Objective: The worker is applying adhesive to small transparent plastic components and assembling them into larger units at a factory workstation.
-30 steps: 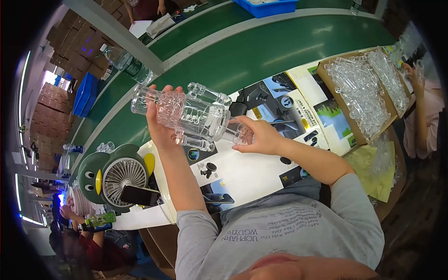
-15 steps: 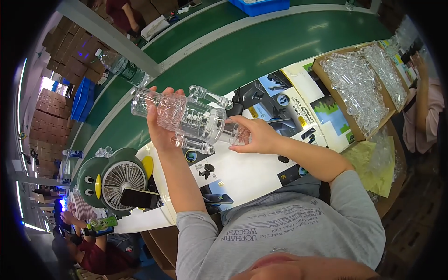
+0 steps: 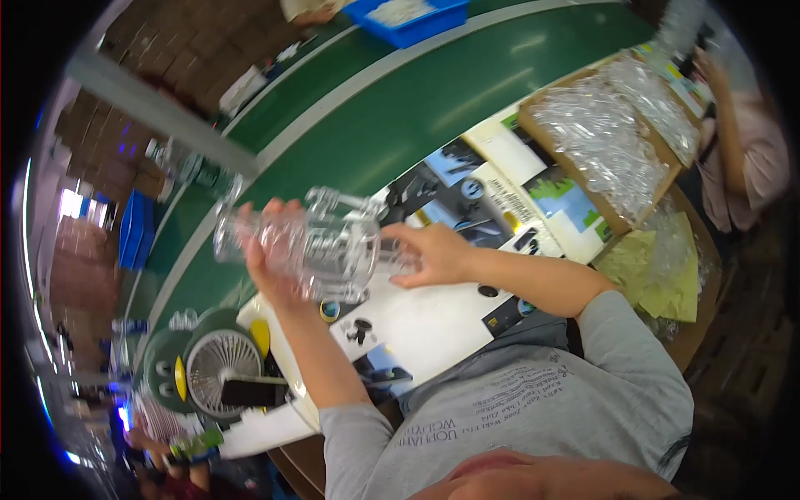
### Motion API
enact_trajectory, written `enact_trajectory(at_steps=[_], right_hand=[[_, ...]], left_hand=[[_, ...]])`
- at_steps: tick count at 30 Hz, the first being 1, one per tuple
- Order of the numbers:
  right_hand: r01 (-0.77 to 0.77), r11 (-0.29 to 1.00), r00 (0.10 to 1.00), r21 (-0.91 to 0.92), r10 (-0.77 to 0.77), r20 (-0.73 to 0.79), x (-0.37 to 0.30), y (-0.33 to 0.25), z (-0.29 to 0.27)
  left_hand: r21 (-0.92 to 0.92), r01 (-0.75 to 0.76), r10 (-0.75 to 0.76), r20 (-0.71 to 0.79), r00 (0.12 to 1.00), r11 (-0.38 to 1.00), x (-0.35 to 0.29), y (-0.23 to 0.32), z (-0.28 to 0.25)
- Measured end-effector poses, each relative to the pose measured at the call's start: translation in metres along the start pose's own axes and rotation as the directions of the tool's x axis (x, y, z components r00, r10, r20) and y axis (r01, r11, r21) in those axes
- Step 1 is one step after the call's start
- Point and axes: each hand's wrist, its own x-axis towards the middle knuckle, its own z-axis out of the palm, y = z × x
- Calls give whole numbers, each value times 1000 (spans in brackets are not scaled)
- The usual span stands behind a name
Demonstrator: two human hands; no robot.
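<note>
Held up above the table is a clear plastic figure-shaped container [image 3: 338, 250] with a wide body and an arm-like clear tube on each side. My left hand [image 3: 273, 254] is wrapped around its narrower ribbed part at the left. At the opposite end, my right hand [image 3: 432, 253] pinches a short clear piece between thumb and fingers, against the container's wide end. The picture is blurred, so whether that piece is joined to the body cannot be made out. The container lies nearly level.
Printed cardboard [image 3: 446, 329] covers the table below. An open carton [image 3: 621, 221] of clear plastic parts is at right, with yellow paper [image 3: 650, 271] beside it. A penguin-shaped fan [image 3: 179, 367] and a phone [image 3: 254, 392] are at left; a blue bin [image 3: 412, 32] is beyond the green belt [image 3: 375, 133].
The whole view has shifted and tilted, with the surroundings moving left. Both hands keep their hold on the clear container, which appears slightly further left and blurred.
</note>
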Motion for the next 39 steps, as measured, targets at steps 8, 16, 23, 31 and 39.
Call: enact_trajectory(at_steps=[8,16,23,31,39], right_hand=[[205,970,977,129,-195,-84,-7,-4,13],[243,919,967,309,-253,-8,-19,-21,19],[203,956,978,213,-188,-86,-21,-13,25],[235,939,972,251,-231,-48,-23,-20,21],[248,958,965,142,-231,-125,-25,-19,21]], left_hand=[[267,-251,141,372,917,930,-31,38,22],[117,-557,372,630,681,822,-48,30,38],[8,-551,444,581,681,835,-31,3,48],[89,-488,408,431,805,868,-36,4,55],[154,-411,368,247,896,898,-44,2,58]])
